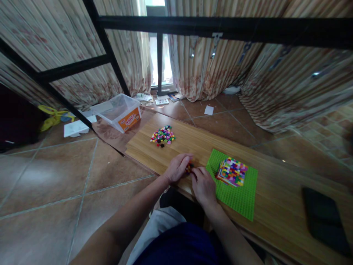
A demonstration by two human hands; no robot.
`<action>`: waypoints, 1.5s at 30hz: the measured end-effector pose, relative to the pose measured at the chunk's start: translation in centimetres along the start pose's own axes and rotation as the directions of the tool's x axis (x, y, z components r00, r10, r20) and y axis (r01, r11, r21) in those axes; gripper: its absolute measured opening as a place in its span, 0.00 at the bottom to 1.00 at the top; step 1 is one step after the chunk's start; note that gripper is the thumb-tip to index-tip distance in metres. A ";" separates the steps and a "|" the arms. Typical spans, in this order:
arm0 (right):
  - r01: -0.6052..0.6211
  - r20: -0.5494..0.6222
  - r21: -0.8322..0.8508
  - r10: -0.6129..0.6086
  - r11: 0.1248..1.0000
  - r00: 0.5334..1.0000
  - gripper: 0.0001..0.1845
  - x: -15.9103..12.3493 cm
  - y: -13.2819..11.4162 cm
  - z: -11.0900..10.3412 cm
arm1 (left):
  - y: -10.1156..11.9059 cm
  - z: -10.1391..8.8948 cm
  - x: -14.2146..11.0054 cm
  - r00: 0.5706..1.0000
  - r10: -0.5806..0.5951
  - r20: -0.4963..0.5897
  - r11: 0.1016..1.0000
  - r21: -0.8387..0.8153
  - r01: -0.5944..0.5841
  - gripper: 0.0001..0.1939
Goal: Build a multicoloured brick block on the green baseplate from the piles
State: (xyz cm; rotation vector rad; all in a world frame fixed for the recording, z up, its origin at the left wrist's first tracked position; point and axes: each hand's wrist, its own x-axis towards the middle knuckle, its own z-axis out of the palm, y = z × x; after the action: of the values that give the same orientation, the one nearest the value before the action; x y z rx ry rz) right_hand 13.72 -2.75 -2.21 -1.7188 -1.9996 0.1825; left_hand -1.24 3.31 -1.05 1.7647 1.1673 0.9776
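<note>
On the wooden table, a small heap of toy bricks (189, 168), red, orange and dark, lies between my hands. My left hand (177, 168) curves around its left side, fingers stretched forward and thumb apart. From the right, my right hand (204, 185) reaches in with its fingers curled and the tips together at the heap's edge; whatever is between them is too small to make out. Just right of that hand is a green baseplate (237, 202), bearing a multicoloured block of stacked bricks (234, 172).
A larger pile of loose bricks (163, 136) lies at the table's far left. Beyond it stands a clear plastic box (117, 110) with an orange label. A dark flat object (324, 217) rests at the right. A black metal frame (193, 24) crosses above the table.
</note>
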 end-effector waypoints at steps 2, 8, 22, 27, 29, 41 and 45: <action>0.005 -0.004 -0.006 -0.005 1.000 1.000 0.12 -0.1 0.1 0.0 | -0.2 0.0 0.0 0.999 -0.026 -0.019 0.997 -0.070 0.025 0.27; 0.036 -0.031 -0.039 -0.037 0.999 0.999 0.11 -0.9 0.4 -0.5 | -1.4 0.3 0.2 0.993 -0.091 -0.069 0.961 -0.269 0.070 0.30; 0.110 -0.142 0.179 -0.085 0.978 0.986 0.12 -1.3 -0.3 -1.4 | -1.4 0.5 0.3 0.990 -0.106 -0.089 0.958 -0.278 0.078 0.31; 0.009 -0.225 0.389 0.085 0.921 0.971 0.12 -2.6 0.2 -5.9 | -1.3 0.4 0.3 0.988 -0.131 -0.076 0.955 -0.278 0.105 0.30; -0.086 -0.247 0.428 0.208 0.900 0.946 0.12 -2.9 1.4 -7.8 | -1.2 0.3 0.3 0.988 -0.139 -0.067 0.952 -0.284 0.115 0.29; -0.419 -0.306 0.336 0.519 0.843 0.798 0.23 -0.8 9.3 -11.1 | -0.7 0.1 0.4 0.985 -0.157 -0.072 0.958 -0.253 0.134 0.29; -0.359 -0.319 0.227 0.417 0.905 0.851 0.23 -0.4 10.1 -10.6 | -0.8 0.1 0.5 0.986 -0.152 -0.066 0.958 -0.255 0.131 0.29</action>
State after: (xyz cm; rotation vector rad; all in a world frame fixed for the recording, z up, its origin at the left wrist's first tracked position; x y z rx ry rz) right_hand 27.50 -3.41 2.75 -1.8785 -1.3228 0.1439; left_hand -1.30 3.95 -1.68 1.4332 1.1513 1.0710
